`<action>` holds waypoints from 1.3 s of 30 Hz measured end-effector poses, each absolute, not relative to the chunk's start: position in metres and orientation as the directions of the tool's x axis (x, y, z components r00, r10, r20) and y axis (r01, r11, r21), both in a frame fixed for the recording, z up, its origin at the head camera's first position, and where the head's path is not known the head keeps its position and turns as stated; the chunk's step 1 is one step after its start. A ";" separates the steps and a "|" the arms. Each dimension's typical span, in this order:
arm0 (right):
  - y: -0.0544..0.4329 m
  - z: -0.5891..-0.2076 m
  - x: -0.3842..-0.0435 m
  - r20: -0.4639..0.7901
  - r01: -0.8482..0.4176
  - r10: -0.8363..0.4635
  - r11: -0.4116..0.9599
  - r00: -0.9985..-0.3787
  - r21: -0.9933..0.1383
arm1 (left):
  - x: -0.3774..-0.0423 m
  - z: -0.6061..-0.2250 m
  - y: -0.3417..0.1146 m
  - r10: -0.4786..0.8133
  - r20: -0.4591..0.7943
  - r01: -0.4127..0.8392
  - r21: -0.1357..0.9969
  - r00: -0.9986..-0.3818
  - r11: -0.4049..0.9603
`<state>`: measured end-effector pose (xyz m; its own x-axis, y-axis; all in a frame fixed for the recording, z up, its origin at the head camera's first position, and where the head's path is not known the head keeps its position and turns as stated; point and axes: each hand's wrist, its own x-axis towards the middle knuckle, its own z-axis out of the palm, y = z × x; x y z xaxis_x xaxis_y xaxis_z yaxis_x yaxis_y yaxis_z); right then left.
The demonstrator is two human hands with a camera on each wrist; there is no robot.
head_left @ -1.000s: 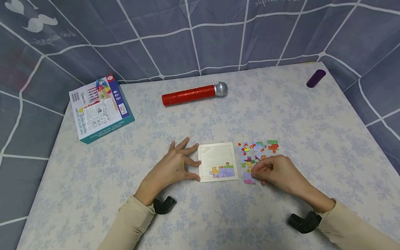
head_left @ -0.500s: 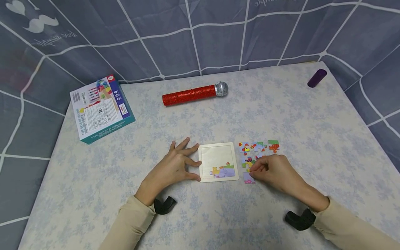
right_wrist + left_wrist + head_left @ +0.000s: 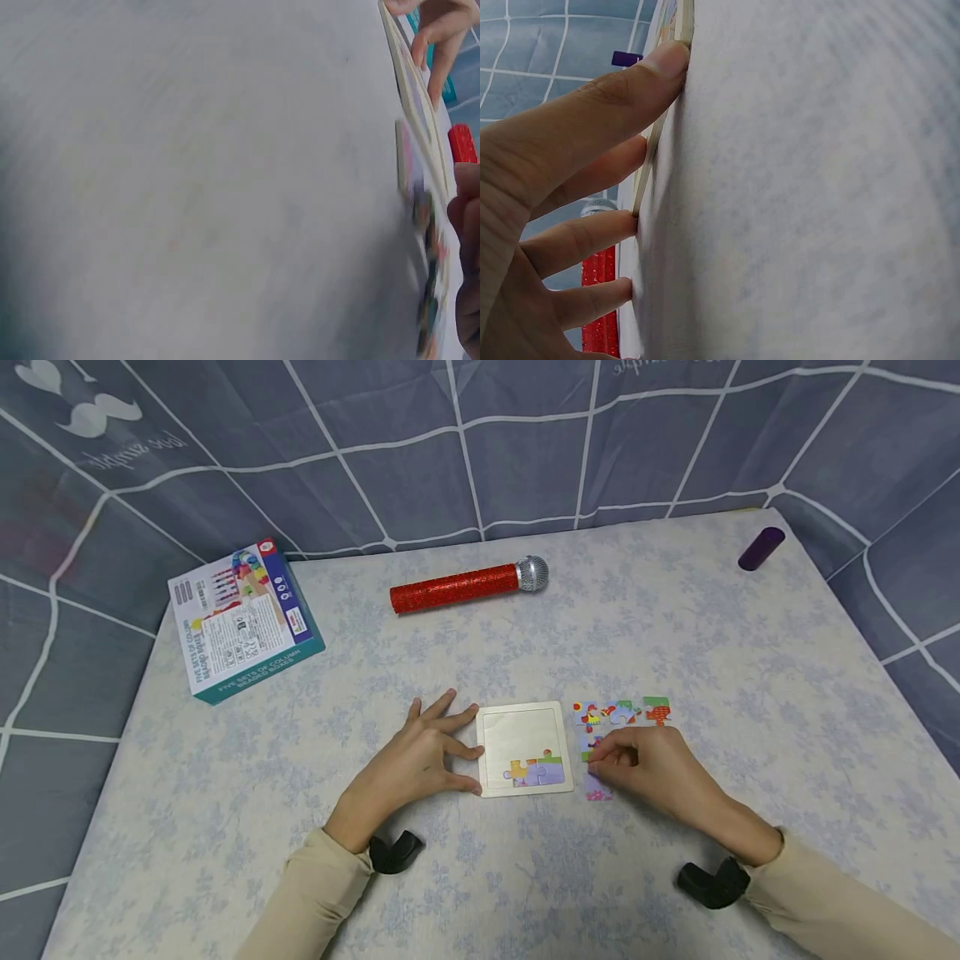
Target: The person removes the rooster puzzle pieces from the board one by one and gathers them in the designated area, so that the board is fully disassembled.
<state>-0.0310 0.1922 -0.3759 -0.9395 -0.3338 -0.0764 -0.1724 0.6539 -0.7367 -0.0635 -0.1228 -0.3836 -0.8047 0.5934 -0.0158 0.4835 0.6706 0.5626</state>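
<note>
My left hand (image 3: 420, 752) lies with spread fingers along the left edge of a small square wooden puzzle board (image 3: 517, 706). In the left wrist view, the thumb (image 3: 641, 79) and fingertips touch the board's side. A few joined puzzle pieces (image 3: 540, 771) fill the board's lower right part. To the right of the board, my right hand (image 3: 660, 768) pinches a puzzle piece between thumb and fingers, low over the loose pieces; the piece is almost wholly hidden. Loose pieces (image 3: 622, 712) lie in rows, some covered by this hand. A purple-pink piece (image 3: 597, 788) sits below its fingertips.
A red glitter microphone (image 3: 457, 589) with a silver head lies behind the board. At the back left is a boxed bead set (image 3: 243, 618). A dark purple cylinder (image 3: 761, 548) lies near the back right corner. A grid-patterned curtain (image 3: 525, 460) hangs behind the table.
My right hand has shifted slightly left across the loose pieces, toward the board, and its fingertips have risen a little in the view. The left hand and board stay where they were.
</note>
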 end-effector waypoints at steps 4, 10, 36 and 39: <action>0.177 -0.376 -0.035 -0.026 -0.229 -0.371 0.626 -0.928 -0.745 | -0.064 -0.383 -0.123 0.596 -0.018 0.484 0.563 -0.803 0.670; 0.152 -0.380 -0.039 -0.029 -0.312 -0.465 0.637 -0.885 -0.704 | -0.064 -0.383 -0.123 0.601 -0.024 0.486 0.562 -0.799 0.669; 0.130 -0.377 -0.041 -0.073 -0.356 -0.512 0.686 -0.856 -0.634 | -0.064 -0.383 -0.123 0.596 -0.026 0.483 0.560 -0.802 0.674; 0.129 -0.376 -0.041 -0.084 -0.343 -0.506 0.688 -0.858 -0.639 | -0.064 -0.383 -0.123 0.596 -0.021 0.482 0.566 -0.803 0.669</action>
